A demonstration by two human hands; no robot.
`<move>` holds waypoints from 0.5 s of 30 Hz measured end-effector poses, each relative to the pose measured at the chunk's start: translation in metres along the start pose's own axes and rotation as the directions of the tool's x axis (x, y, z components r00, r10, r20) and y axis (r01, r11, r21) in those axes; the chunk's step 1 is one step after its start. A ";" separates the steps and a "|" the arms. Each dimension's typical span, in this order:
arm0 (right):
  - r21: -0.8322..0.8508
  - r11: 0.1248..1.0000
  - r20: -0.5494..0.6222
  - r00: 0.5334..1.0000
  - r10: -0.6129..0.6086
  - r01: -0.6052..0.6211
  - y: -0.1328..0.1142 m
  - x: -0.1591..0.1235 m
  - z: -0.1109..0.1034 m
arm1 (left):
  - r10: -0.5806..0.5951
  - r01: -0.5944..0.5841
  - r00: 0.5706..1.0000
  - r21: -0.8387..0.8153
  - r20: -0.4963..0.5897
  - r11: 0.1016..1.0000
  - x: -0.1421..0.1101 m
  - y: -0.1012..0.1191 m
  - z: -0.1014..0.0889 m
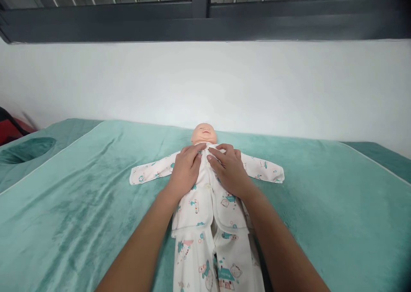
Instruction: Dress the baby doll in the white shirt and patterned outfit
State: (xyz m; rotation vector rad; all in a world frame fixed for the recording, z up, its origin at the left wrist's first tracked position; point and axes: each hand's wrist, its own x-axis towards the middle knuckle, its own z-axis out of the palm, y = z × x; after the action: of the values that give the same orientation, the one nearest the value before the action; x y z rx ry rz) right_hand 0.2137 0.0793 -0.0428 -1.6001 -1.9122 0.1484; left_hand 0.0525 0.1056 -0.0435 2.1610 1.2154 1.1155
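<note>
A baby doll (204,133) lies on its back with its head toward the wall. It is dressed in a white baby shirt (202,204) with long sleeves spread to both sides and a teal and pink print. My left hand (188,165) is on the chest at the collar, its curled fingers holding the shirt's edge. Opposite it, my right hand (230,168) has thumb and index finger close together on the other front edge by the neck. A pale button (208,186) shows lower down the front. Matching baby pants (195,262) lie below the shirt's hem.
Under the doll is a green plush bed cover (86,189) with wrinkles on the left. A white wall (205,82) rises behind it, below a dark window frame (128,24) with metal bars. A red and black item (11,127) sits at the far left edge.
</note>
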 end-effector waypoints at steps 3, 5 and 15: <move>0.093 0.996 -0.021 1.000 0.012 -0.010 0.001 -0.001 0.001 | 0.029 -0.029 1.000 0.000 -0.006 1.000 0.000 -0.001 0.000; 0.181 0.983 -0.054 0.997 0.054 -0.044 0.000 -0.002 0.001 | 0.063 -0.063 0.998 0.009 0.004 0.998 0.000 -0.001 0.000; 0.076 0.989 0.053 0.991 0.125 -0.129 -0.039 -0.026 -0.031 | 0.069 -0.070 0.998 0.130 0.005 0.989 -0.002 -0.002 -0.002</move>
State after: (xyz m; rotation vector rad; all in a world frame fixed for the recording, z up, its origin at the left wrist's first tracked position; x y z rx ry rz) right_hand 0.1988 0.0364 -0.0098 -1.6788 -1.8162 0.3156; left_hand 0.0494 0.1047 -0.0445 2.3170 1.2531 1.0907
